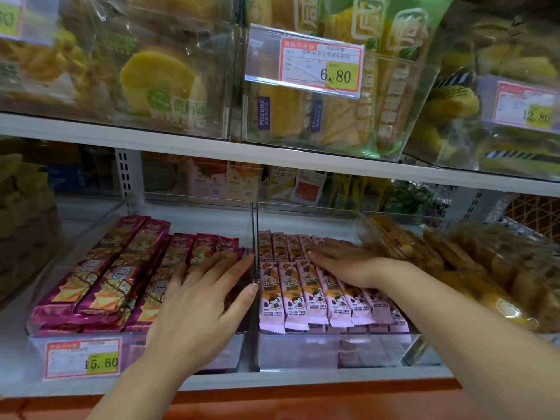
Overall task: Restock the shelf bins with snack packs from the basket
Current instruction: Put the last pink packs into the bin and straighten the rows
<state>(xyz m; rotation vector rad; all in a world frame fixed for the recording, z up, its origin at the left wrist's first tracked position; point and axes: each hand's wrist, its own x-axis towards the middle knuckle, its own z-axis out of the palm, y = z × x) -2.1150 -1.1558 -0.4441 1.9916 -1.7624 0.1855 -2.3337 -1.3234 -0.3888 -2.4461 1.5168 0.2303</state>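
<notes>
Snack packs (291,301) | left hand (206,301), right hand (345,265): fingers (225,265) flat, released | tag (83,357) 15.60 | Micenz bag (263,112) above

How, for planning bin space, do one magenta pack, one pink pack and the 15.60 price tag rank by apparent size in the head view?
1. magenta pack
2. 15.60 price tag, though nearer the camera
3. pink pack

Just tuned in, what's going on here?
A person is working at two clear bins on the lower shelf. The left hand lies flat on the magenta packs in the left bin. The right hand lies flat on the pink packs in the right bin. Neither grips a pack, and both bins already hold rows of packs.
</notes>
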